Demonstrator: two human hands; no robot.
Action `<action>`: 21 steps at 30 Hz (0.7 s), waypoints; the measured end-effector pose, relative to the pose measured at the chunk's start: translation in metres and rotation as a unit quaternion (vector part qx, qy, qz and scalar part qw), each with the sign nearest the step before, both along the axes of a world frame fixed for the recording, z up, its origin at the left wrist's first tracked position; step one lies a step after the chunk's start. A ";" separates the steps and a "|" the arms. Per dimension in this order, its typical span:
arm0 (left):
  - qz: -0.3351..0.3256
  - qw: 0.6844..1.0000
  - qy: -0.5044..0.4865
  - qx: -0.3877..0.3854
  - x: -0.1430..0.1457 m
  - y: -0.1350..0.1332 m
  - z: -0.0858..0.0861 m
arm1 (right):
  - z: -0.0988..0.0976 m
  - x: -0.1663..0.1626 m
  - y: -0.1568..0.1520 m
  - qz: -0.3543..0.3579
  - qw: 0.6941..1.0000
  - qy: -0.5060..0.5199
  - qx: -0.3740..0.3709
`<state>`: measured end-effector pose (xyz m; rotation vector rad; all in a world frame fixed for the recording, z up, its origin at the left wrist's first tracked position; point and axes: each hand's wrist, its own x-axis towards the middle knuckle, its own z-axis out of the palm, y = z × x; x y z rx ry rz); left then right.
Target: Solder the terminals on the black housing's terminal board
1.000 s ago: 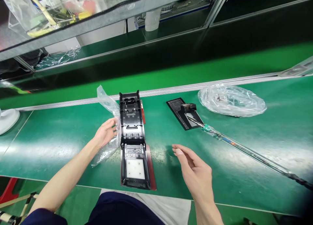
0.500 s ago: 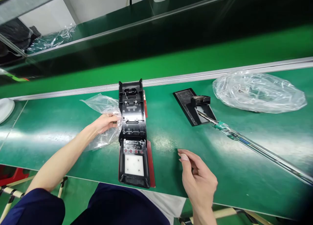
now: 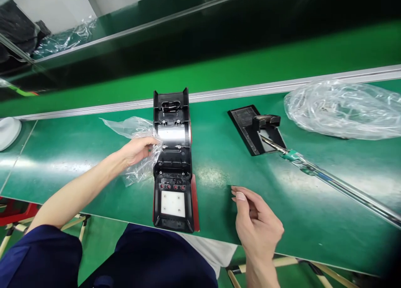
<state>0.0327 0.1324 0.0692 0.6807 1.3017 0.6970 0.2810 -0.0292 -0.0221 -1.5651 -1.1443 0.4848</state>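
A long black plastic housing [image 3: 173,160] lies in front of me, its ribbed inside facing up and a white square plate [image 3: 173,203] screwed in its near end. Red material [image 3: 194,204] shows along its right side. At the housing's left edge, my left hand [image 3: 138,151] pinches a clear plastic bag [image 3: 138,126], which spreads out behind and below the fingers. My right hand [image 3: 258,221] hovers over the bench to the right of the housing, thumb and fingers closed together. Whatever may be between those fingertips is too small to make out.
Further right on the green bench [image 3: 84,150] stands a black base piece [image 3: 246,123]. A shiny metal tube [image 3: 341,190] wrapped with green tape runs from it to the right. Behind lies a large clear plastic bundle [image 3: 341,108]. A white round item [image 3: 9,131] sits far left.
My left hand has moved a little right, its fingertips now over the housing's left edge with the bag. The right hand keeps nearly the same pose. The whole view has shifted slightly.
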 end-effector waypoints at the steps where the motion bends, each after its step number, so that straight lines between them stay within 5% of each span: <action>1: 0.005 1.000 -0.006 -0.002 0.001 -0.002 0.002 | -0.001 0.000 0.000 -0.002 1.000 0.002 0.001; 13: 0.067 0.996 -0.046 -0.031 0.003 -0.019 0.027 | -0.003 -0.009 0.001 -0.012 1.000 0.012 0.000; 21: 0.041 0.996 -0.077 0.022 -0.008 -0.029 0.038 | -0.004 -0.012 0.003 -0.023 1.000 0.015 0.011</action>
